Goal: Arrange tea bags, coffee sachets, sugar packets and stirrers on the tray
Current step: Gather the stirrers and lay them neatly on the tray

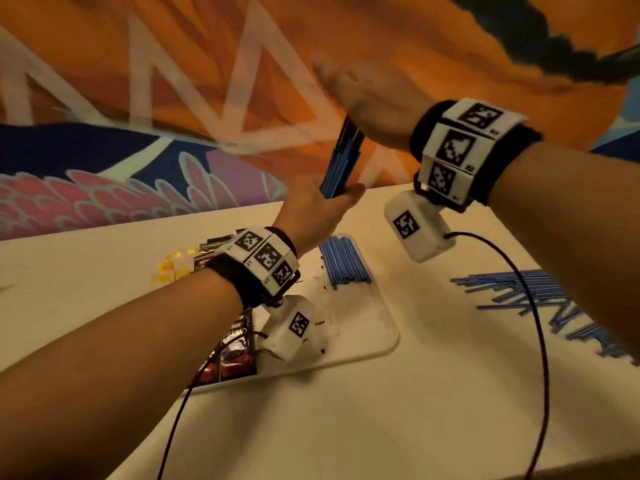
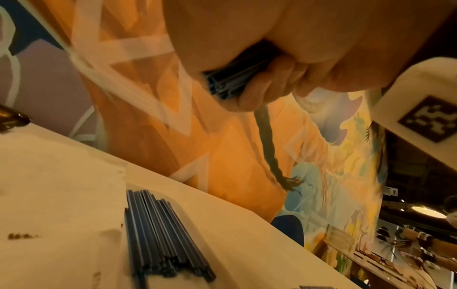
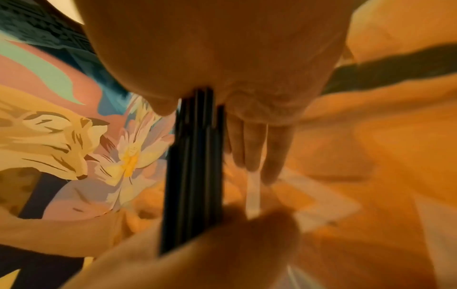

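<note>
My left hand [image 1: 329, 206] grips the lower end of a bundle of blue stirrers [image 1: 343, 157], held upright above the table's far edge. My right hand [image 1: 370, 102] rests its palm on the bundle's top ends, fingers [image 3: 254, 148] straight. The right wrist view shows the bundle [image 3: 195, 172] running from that palm down into my left hand [image 3: 222, 246]. The white tray [image 1: 381, 334] below holds a row of stirrers [image 1: 346, 261], sugar packets [image 1: 323, 306] and dark coffee sachets [image 1: 235, 351]. The left wrist view shows the gripped stirrer ends [image 2: 222, 86] and the tray's stirrers [image 2: 160, 234].
Loose blue stirrers [image 1: 519, 292] lie scattered on the table right of the tray. Yellow tea bags [image 1: 169, 270] and dark sachets [image 1: 207, 254] lie left of it at the back. A painted wall [image 1: 173, 98] stands just behind the table. Black cables hang from both wrists.
</note>
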`<state>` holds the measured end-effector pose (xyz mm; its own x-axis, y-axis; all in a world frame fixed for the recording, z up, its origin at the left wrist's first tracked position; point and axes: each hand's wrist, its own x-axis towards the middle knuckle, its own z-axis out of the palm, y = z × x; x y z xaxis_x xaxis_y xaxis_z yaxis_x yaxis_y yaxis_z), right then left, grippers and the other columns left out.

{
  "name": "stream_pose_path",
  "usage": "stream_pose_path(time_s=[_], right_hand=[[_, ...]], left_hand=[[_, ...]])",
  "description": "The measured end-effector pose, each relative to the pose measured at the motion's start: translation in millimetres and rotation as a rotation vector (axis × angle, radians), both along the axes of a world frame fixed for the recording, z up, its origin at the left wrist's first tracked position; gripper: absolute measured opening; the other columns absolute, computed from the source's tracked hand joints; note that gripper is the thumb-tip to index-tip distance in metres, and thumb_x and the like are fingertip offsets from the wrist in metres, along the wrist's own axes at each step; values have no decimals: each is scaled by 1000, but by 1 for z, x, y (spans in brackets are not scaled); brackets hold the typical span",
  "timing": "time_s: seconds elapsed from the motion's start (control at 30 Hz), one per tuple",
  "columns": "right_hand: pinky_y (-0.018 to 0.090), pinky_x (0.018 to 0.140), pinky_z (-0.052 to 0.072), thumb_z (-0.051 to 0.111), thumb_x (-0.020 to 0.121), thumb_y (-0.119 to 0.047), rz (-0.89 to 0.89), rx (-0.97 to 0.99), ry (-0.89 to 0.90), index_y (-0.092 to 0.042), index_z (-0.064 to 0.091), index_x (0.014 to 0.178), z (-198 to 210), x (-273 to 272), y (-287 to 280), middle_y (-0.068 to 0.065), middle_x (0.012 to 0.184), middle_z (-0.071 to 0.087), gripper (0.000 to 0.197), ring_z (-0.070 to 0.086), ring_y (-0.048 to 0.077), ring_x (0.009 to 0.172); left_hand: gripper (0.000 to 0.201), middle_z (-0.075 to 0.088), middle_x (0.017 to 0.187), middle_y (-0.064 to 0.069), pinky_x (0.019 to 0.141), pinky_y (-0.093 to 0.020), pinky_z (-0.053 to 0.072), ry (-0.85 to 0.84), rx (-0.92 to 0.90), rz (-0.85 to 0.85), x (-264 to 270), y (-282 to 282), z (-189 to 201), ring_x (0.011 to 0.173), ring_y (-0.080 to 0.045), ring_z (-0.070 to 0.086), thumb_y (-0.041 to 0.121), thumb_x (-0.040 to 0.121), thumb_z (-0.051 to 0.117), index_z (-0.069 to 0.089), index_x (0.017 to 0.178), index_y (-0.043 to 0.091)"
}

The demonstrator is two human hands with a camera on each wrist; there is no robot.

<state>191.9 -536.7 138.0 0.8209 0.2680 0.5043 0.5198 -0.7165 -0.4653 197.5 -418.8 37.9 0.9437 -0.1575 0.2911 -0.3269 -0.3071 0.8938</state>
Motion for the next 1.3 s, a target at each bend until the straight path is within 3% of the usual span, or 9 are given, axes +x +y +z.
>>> stream_pose_path(time_s=[0.07,0.17,0.3,0.4,0.5,0.67,0.8,1.03,1.3], right_hand=[[40,98,46,20,97,-62,108,-27,264,-14,61,119,-8,-1,15,15,120,64,67,62,29,105],[43,109,37,21,95,-64,156,-60,387,-24,50,133,-16,-4,27,4,140,52,62,52,23,123],[51,99,46,41,96,-53,113,-64,335,-5,49,134,-8,-5,20,15,133,55,61,57,33,114],[36,82,55,67,87,-32,89,-376,411,-19,43,137,-10,-11,21,0,128,54,58,61,20,98],[24,56,50,70,85,-20,10,-585,517,-17,57,116,-37,-2,33,-1,90,62,34,62,14,71],[30,69,52,64,88,-23,-107,-570,317,-20,65,100,-73,16,43,2,92,65,13,61,18,81],[25,53,39,58,93,-27,-113,-532,335,-17,56,73,-80,17,38,1,68,54,22,54,19,66],[29,64,51,60,89,-34,-162,-499,289,-17,66,97,-84,20,37,2,82,60,20,62,22,79],[27,55,40,58,93,-37,-153,-484,299,-16,64,103,-86,22,44,1,74,55,24,58,21,73]], left_hand=[[38,33,49,2,38,-24,24,-52,77,19,0,4,2,36,-11,27,25,90,64,37,63,17],[36,36,47,2,38,-23,26,-78,165,38,-1,16,4,34,-7,28,24,91,62,41,63,15],[39,41,50,0,45,-27,30,-108,515,148,2,39,6,44,-17,38,31,90,61,44,59,16],[21,54,62,-2,54,-28,39,-198,788,214,4,51,10,60,-23,54,28,88,61,62,74,12],[11,63,76,-1,64,-32,53,-270,915,174,1,48,13,72,-24,63,20,84,63,68,93,15],[12,45,61,3,49,-25,39,-309,1093,227,1,48,11,53,-16,48,21,85,63,55,75,18],[17,48,62,3,54,-28,41,-292,1131,286,6,59,7,60,-22,56,31,83,62,58,73,18],[13,50,64,-1,56,-30,44,-208,1108,324,14,69,8,60,-23,53,24,86,60,59,75,16],[23,47,63,-1,56,-30,43,-227,1091,322,19,68,9,64,-25,55,24,85,61,51,66,15]])
